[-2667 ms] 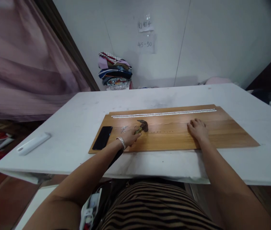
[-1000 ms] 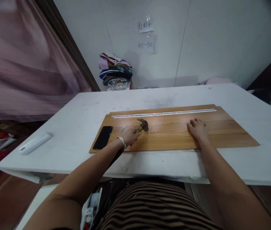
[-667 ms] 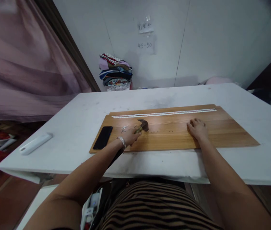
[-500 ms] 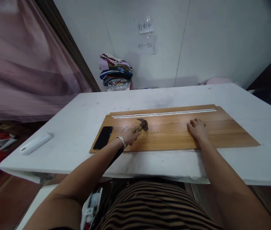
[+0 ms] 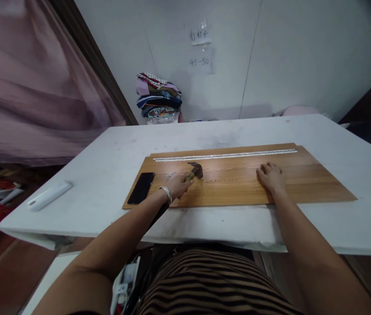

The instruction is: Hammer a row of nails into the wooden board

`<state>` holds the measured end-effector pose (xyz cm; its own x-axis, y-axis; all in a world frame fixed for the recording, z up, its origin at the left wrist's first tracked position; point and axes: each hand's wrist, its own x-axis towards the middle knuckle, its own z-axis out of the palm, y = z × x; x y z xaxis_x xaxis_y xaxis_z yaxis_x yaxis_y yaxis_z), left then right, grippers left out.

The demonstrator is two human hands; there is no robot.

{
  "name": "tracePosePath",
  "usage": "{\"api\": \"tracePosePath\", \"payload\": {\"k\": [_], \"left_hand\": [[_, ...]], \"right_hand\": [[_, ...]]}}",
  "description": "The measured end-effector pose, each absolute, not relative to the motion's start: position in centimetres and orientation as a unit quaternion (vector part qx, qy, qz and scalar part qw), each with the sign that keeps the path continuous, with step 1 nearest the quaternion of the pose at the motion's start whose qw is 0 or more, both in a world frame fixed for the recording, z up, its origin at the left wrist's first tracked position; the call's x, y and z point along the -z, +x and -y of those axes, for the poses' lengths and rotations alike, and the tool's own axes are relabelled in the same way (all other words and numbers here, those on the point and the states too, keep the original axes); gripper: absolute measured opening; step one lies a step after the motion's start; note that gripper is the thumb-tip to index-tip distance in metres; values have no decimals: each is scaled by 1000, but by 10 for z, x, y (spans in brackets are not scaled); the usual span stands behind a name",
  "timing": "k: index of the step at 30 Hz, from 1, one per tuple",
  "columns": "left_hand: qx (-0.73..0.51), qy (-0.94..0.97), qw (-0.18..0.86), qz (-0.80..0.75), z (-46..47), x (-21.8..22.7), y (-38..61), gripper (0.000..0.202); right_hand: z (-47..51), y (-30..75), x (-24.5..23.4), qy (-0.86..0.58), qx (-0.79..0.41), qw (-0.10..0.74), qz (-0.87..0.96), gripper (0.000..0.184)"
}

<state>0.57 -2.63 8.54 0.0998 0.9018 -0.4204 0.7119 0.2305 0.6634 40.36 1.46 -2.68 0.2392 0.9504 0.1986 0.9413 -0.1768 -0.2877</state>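
Note:
My left hand [image 5: 178, 186], with a silver bangle at the wrist, is wrapped round the handle of a claw hammer [image 5: 196, 170]. The dark hammer head rests on or just over a wooden board [image 5: 306, 179]; which of these I cannot tell. A row of small dark dots, perhaps nail heads, runs rightward from the hammer. Close to the left hand lies a small pile of nails [image 5: 171, 176]. My right hand [image 5: 271, 176] rests on the board farther right, fingers slightly bent and apart, with nothing seen in it.
A black phone [image 5: 141, 188] lies on the board's left end, and two pale strips [image 5: 224, 156] run along its far side. On the white table [image 5: 100, 175] is a white elongated object [image 5: 50, 196]. Folded cloths [image 5: 159, 96] are stacked by the wall behind.

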Motion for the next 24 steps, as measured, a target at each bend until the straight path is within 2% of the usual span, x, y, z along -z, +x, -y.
{"api": "tracePosePath", "payload": {"k": [8,24], "left_hand": [[-107,608,424,-662,30,-83,7,18],[-114,605,433,-659,28,-82,5,20]], "right_hand": [[-15,404,25,-773,-21,153,615,42],[-15,406,27,-766,-7,159,623,42]]}}
